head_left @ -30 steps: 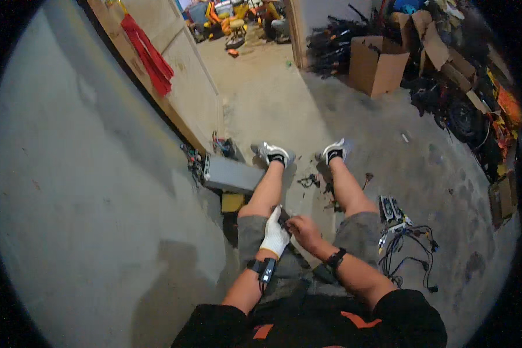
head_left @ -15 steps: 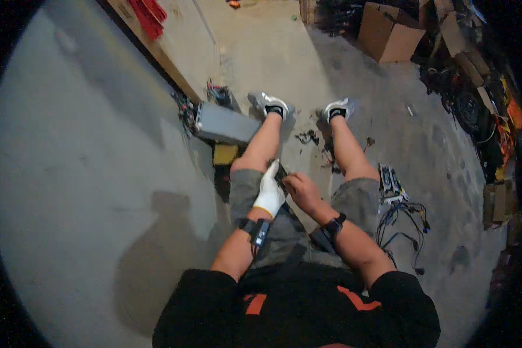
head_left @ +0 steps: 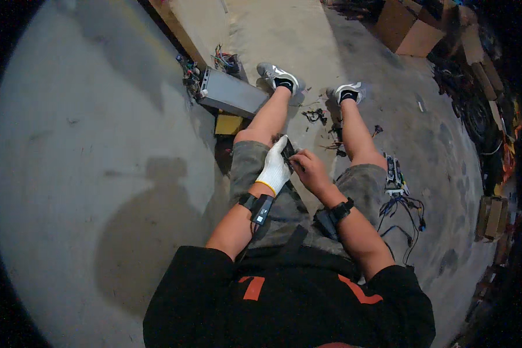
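Observation:
My left hand [head_left: 274,165], in a white knit glove with a yellow cuff edge, grips a small dark flat piece [head_left: 287,149] above my left thigh. What kind of piece it is cannot be made out. My bare right hand [head_left: 310,170] is beside it, with its fingers pinched together at the piece's near right edge. Anything between those fingertips is too small to name. Both hands are close together between my knees. Straps with small black devices are on both forearms.
A grey metal box [head_left: 233,93] lies by my left foot, with a yellow block [head_left: 228,124] below it. Black scraps [head_left: 315,115] lie between my feet. Right of my right knee are cables [head_left: 409,216] and metal parts [head_left: 395,174]. A cardboard box [head_left: 409,29] stands far right.
The view has shifted, so the floor objects and my feet sit higher in the picture. Both hands stay together at the dark piece, which now shows more plainly.

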Demonstrator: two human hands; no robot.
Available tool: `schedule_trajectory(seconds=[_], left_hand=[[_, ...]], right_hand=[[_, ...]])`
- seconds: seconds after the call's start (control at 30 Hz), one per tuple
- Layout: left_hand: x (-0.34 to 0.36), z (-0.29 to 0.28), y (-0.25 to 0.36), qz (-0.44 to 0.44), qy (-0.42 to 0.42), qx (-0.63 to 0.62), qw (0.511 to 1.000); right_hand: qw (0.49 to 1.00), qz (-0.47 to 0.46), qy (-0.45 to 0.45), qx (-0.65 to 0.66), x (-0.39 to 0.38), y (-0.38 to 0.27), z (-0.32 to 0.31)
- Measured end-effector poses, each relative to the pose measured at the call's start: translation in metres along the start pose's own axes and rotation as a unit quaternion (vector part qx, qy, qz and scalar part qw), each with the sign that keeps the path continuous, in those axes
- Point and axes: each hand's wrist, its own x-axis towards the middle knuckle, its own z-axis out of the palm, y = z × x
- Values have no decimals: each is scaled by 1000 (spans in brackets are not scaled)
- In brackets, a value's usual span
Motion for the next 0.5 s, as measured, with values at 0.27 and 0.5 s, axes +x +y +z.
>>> schedule_trajectory(seconds=[0.27, 0.5], left_hand=[[-5, 0, 2, -13, -16, 20, 1000], [-10, 2, 6, -25, -21, 23, 999]], right_hand=[[999, -30, -21, -30, 4, -5, -3], [998, -55, -19, -40, 5, -2, -1]])
